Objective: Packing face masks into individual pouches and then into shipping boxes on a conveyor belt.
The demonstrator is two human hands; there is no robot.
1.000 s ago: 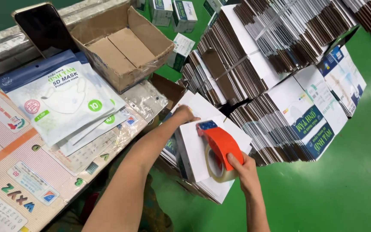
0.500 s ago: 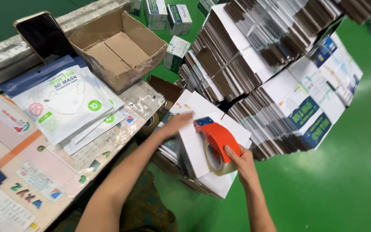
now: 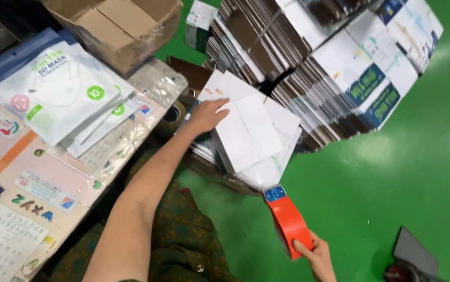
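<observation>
My left hand (image 3: pixel 207 113) rests flat on a white carton (image 3: pixel 249 134) whose top flaps are folded closed, pressing its left side. That carton sits on a low stack of flat boxes beside the table. My right hand (image 3: pixel 315 254) grips an orange tape dispenser (image 3: pixel 286 220) low and to the right of the carton, its blue-tipped head just off the carton's near corner. A strip of clear tape seems to run from the carton edge to the dispenser.
Piles of flattened white and brown cartons (image 3: pixel 339 62) stand on the green floor (image 3: pixel 418 172) behind. On the table at left lie mask packets (image 3: pixel 58 94), printed sheets (image 3: pixel 21 193), an open brown box (image 3: pixel 115 26), with a tape roll (image 3: pixel 171 117) below its edge. A dark object (image 3: pixel 412 256) lies bottom right.
My right hand has pulled the tape dispenser off the carton's top, down and toward me past its near corner. My left hand stays on the carton.
</observation>
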